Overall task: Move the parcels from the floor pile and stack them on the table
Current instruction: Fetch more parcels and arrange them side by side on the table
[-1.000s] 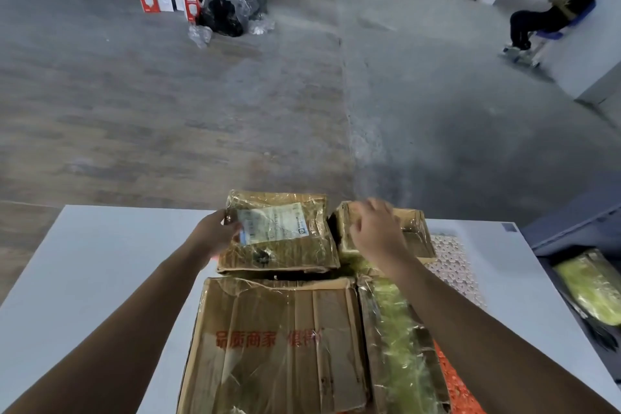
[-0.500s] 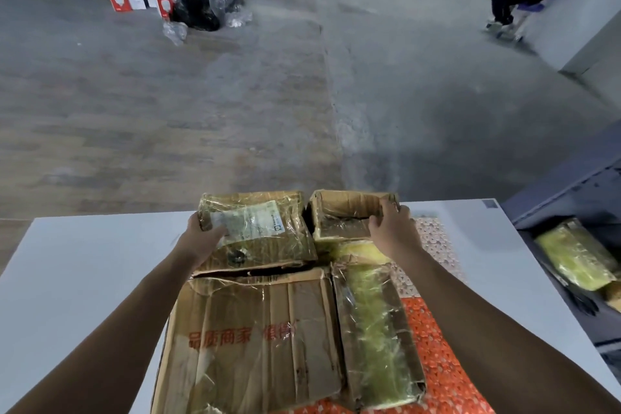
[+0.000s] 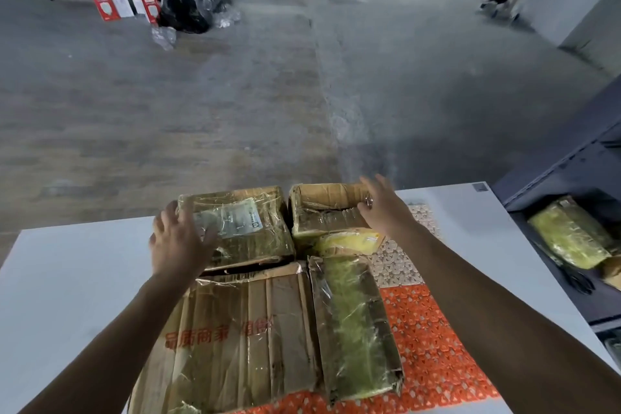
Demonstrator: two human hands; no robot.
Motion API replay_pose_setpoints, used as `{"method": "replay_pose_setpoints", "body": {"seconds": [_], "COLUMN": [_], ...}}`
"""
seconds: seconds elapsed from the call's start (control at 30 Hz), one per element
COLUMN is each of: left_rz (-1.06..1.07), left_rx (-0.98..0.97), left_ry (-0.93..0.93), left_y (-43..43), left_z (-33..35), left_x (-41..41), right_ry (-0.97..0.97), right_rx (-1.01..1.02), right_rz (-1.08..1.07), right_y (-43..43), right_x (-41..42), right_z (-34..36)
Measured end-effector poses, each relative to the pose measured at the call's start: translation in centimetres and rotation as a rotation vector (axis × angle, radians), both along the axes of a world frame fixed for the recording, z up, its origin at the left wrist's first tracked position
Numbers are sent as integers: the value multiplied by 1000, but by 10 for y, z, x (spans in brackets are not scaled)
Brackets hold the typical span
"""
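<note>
Parcels [image 3: 268,296] wrapped in clear film lie close together on the white table [image 3: 67,296], all under and between the two hands. The left hand [image 3: 179,242] is over the left edge of the labelled parcel [image 3: 255,239]. Its fingers are spread apart and hold nothing. Whether it touches the film I cannot tell, because the hand is blurred. The right hand [image 3: 383,208] is at the right edge of the small cardboard parcel [image 3: 322,212], with fingers straight and apart, and it also holds nothing. This small parcel stands just to the right of the labelled one, between the two hands; what is inside it I cannot tell. Under it, toward the right wrist, a yellow parcel [image 3: 349,242] shows. Nearer to the person, under the left forearm, lies a big flat carton [image 3: 242,339] with red characters. Just beside it, between the two forearms, lies a long green-wrapped parcel [image 3: 353,323]. Under the right forearm an orange mat [image 3: 433,346] and a pale mat [image 3: 396,265] cover a part of the table. Well to the right of the right hand, off the table, a dark bin [image 3: 544,161] holds a yellow-green parcel [image 3: 571,235] and the corner of a brown one.
</note>
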State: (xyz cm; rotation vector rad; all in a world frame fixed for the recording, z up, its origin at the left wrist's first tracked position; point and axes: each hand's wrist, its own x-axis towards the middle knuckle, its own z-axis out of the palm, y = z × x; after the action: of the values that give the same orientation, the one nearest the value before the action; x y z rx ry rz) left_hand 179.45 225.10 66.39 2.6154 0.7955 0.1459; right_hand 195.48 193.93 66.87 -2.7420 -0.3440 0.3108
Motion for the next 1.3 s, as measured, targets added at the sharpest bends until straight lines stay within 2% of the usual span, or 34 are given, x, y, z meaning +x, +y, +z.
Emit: {"method": "replay_pose_setpoints", "body": {"seconds": [0.2,0.4,0.57,0.67,0.77,0.9,1.0,1.13,1.2,1.3], "left_rz": [-311,-455,-556,-551,-559,-511,-771,-1227,-1343,-1391], "left_rx": [3,-45,111,103,89,-12,-102,-19,22,183], "left_ry": [-28,151,271,260,261,2,-14,105,212,296], "left_y": [-53,-72,-75,-74,-74,-100,-147,-199,-209,-214], "left_z": [7,-5,-13,-16,-14,14,36,33,21,8], "left_x": [5,10,12,12,9,0,-24,-67,-76,-78], "right_ry": [-23,-74,-123,-88,17,0,-34,-43,-57,-79], "right_rx": [-93,0,10,-49,-165,-149,-82,-100,-117,-142], "right_rz": [7,-33,-37,61,55,42,44,65,93,121], "right_y": [-2,-14,-15,-5,5,4,0,-4,-6,-9], "right_x": [13,15,16,19,22,22,22,27,31,30], "right_z": [-2,-3,-3,0,6,0,-10,-9,-10,-15]}}
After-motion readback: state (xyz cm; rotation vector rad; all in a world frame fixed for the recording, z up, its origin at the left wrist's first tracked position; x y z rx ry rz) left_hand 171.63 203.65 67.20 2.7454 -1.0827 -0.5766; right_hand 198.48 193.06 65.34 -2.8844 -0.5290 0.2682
